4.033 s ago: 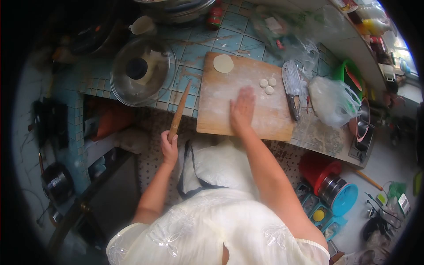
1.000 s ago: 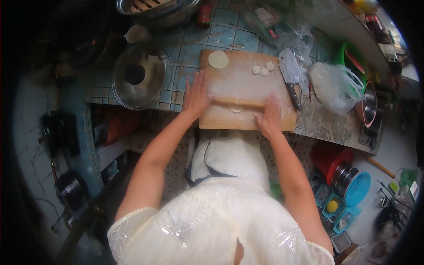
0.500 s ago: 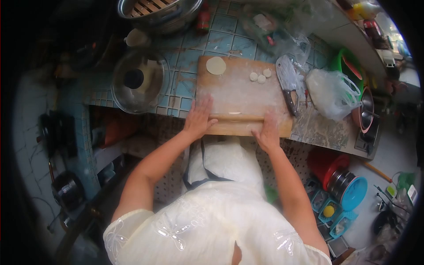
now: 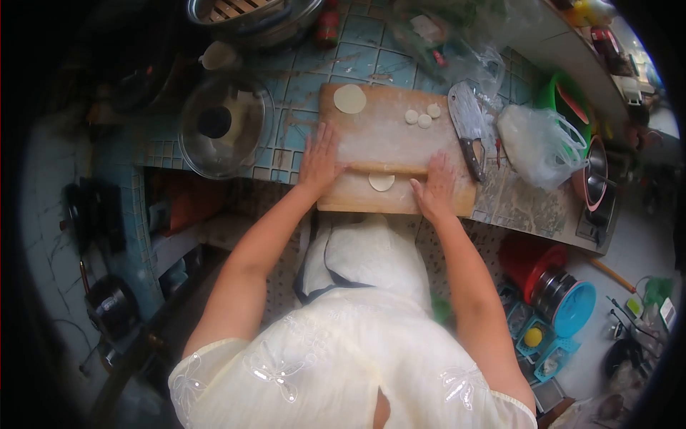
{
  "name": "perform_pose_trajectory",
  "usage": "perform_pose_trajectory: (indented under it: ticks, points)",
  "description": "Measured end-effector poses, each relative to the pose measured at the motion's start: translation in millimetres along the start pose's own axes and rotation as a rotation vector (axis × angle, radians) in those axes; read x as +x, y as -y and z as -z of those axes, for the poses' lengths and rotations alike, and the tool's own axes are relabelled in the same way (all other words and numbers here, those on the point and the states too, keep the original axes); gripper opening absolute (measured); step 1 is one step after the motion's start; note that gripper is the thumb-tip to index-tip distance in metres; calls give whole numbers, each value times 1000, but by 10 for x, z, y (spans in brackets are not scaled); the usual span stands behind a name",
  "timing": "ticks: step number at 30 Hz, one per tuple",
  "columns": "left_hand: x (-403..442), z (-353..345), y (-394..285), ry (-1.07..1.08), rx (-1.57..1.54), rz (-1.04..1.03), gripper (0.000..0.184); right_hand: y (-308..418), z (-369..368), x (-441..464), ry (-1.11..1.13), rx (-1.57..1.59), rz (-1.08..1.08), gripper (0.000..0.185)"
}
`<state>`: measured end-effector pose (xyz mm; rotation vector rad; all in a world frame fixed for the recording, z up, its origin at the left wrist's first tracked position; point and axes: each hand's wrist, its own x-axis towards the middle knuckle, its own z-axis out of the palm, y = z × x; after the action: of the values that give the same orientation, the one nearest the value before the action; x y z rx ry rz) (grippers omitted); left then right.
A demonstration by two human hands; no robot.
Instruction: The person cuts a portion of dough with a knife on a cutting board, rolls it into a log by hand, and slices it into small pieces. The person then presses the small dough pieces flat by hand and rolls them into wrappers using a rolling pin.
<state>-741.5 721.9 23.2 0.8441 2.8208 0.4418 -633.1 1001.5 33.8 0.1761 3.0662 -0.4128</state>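
A thin wooden rolling pin (image 4: 389, 169) lies crosswise on the floured wooden board (image 4: 400, 204). My left hand (image 4: 319, 159) rests flat over its left end, fingers stretched forward. Over the right end lies my right hand (image 4: 436, 184), its fingers also stretched out and the palm down. A small round dough wrapper (image 4: 381, 182) shows just on the near side of the pin, partly under it. Near the board's far left corner is a larger flat dough round (image 4: 349, 99). Three small dough pieces (image 4: 424, 121) sit toward the far right.
A cleaver (image 4: 468, 129) lies along the board's right edge, beside a white plastic bag (image 4: 541, 143). Left of the board is a glass lid (image 4: 227, 146) with a black knob. A steamer pot (image 4: 261, 28) stands at the far left of the blue-tiled counter (image 4: 357, 61).
Both hands have moved forward with the rolling pin, away from my body. More of the dough wrapper now shows on the near side of the pin.
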Motion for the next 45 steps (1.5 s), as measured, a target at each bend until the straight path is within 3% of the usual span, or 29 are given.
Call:
perform_pose_trajectory:
  ticks: [2,5,6,7,8,9,11,13,14,16,17,19,21,27,30,32,33,36,38,39,42,44,45]
  points:
    - [-104,17,-14,-10,-33,10,75,-6,114,-138,138,-10,121,81]
    - [-448,54,-136,2,-34,-161,61,-61,121,-333,271,86,108,79]
    - [-408,58,-142,134,-146,-87,50,-52,92,-313,272,88,106,79]
    - [-357,78,-141,264,-256,-16,39,-50,56,-250,157,58,62,77]
    - [-303,114,-128,265,-256,-23,39,-47,37,-211,40,25,18,76]
    - [-254,173,-114,184,-350,-50,32,0,41,-210,40,23,14,76]
    - [-154,181,-31,103,-446,-74,26,152,6,-215,-219,169,-47,74]
    - [-34,160,83,493,-735,154,27,377,-116,-269,-140,233,16,74]
    - [8,153,100,491,-735,157,27,489,-187,-272,-64,299,81,74]
    - [74,230,116,688,-1208,400,31,705,-296,-195,-15,279,121,75]
    - [73,283,122,684,-1207,402,31,793,-340,-142,34,255,157,76]
    - [26,390,108,638,-1494,512,33,964,-302,46,66,243,123,78]
    - [-24,453,85,569,-1526,541,33,1052,-333,208,96,231,89,79]
    - [-357,448,151,324,-1623,608,33,1111,-529,724,-78,109,9,80]
    - [-544,355,171,193,-1668,663,32,1180,-522,756,4,148,101,79]
    - [-675,342,174,130,-1681,689,31,1140,-504,542,169,172,480,77]
    - [-721,356,188,110,-1658,721,31,1054,-443,463,163,168,483,77]
    - [-891,331,221,80,-1616,777,30,739,-337,352,224,82,390,75]
    - [-982,284,203,71,-1597,802,30,657,-411,538,-5,14,123,73]
    - [-1001,260,189,55,-1584,798,30,696,-436,641,-5,12,127,73]
    - [-1015,196,165,15,-1534,754,29,871,-418,812,26,51,270,72]
    - [-1072,186,174,-2,-1496,711,29,785,-327,806,295,43,714,71]
    - [-1075,181,186,-24,-1458,684,29,724,-300,778,292,42,717,71]
